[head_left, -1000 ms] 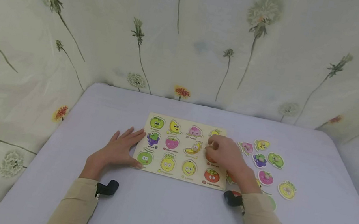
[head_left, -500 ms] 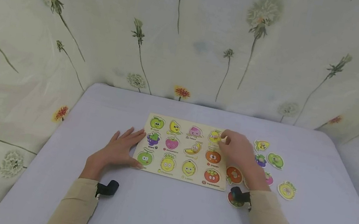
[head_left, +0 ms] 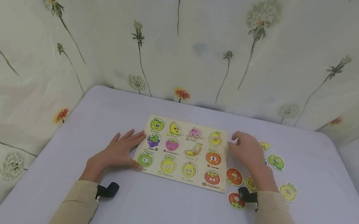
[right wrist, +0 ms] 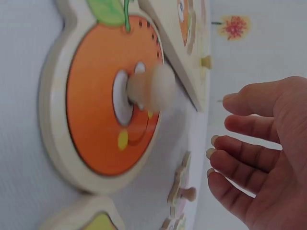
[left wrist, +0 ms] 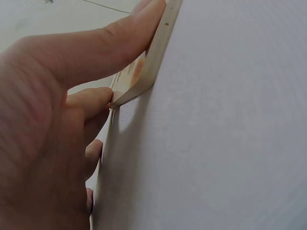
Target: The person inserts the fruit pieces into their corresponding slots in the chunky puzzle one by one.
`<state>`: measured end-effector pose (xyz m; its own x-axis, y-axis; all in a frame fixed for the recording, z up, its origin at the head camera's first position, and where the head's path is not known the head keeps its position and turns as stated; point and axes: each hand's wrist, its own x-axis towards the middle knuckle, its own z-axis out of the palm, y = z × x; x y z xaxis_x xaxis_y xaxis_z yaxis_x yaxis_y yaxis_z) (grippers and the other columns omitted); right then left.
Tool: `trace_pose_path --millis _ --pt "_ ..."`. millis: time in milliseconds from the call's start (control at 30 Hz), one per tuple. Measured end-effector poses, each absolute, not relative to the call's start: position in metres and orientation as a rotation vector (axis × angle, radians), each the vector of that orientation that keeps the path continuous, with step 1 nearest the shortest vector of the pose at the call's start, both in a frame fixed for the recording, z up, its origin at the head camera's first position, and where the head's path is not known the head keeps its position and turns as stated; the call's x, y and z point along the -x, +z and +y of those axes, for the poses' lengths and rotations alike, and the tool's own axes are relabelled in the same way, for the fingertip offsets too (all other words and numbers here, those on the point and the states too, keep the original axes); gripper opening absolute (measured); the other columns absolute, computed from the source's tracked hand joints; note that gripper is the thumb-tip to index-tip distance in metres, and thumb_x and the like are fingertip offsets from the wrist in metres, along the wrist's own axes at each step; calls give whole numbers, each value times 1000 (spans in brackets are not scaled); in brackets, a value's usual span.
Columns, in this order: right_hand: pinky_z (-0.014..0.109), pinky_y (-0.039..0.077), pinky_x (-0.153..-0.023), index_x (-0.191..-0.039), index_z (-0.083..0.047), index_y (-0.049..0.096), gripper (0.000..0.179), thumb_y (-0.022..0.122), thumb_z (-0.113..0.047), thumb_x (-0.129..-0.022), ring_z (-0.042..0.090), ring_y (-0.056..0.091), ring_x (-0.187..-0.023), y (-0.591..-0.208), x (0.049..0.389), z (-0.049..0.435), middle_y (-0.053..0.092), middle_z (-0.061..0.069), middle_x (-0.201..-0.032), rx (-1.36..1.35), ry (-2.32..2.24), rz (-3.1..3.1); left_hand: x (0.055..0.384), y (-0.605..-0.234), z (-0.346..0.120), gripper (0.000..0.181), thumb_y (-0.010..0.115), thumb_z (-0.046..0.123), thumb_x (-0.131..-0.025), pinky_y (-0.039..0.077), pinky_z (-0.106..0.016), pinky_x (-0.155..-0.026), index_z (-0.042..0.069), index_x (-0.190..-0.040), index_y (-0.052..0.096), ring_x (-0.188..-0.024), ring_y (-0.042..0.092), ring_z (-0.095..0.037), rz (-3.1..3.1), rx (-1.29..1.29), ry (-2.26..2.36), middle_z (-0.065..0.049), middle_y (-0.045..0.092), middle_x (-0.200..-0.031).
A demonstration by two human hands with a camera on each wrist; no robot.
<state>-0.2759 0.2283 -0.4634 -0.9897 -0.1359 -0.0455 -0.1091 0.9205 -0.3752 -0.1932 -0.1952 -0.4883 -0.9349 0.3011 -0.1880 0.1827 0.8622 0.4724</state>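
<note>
A pale wooden fruit puzzle board (head_left: 181,156) lies on the table, printed with rows of smiling fruit. My left hand (head_left: 118,150) rests at its left edge, fingers spread and thumb on the near corner; the left wrist view shows the thumb (left wrist: 86,57) over the board's edge. At the board's top right, a pear piece (head_left: 215,137) sits on its picture, its wooden knob (right wrist: 206,62) standing up in the right wrist view. My right hand (head_left: 247,151) is just right of the board, fingers loosely bent and holding nothing. Below it lies a knobbed orange piece (head_left: 234,176).
Loose fruit pieces lie right of the board: a red persimmon piece (head_left: 236,201), a yellow lemon piece (head_left: 251,184) partly under the wrist, a pineapple piece (head_left: 288,191) and a green apple piece (head_left: 276,162). My right hand and forearm hide others. A flowered cloth (head_left: 190,50) hangs behind.
My right hand has moved from over the board's right column, via the pear piece, away to the right, letting go of the pear piece. The left hand has stayed in place.
</note>
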Motion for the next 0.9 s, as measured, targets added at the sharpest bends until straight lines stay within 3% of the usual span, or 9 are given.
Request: trace_pose_path --millis 500,900 --pt "49 51 -81 -119 -3 61 35 56 -26 -94 36 60 -100 -466 280 253 65 22 -114 75 -555 2979 196 -496 -197 114 82 57 -68 0 -63 -124 20 -159 24 -157 6 -29 2796 -387 672 4 19 -168" --pt "48 49 -77 -108 1 64 26 57 -17 -91 34 58 -89 -472 284 263 66 22 -102 84 -568 3022 195 -495 -196 114 82 56 -67 1 -64 -124 19 -159 25 -157 8 -31 2803 -381 673 2 21 -167"
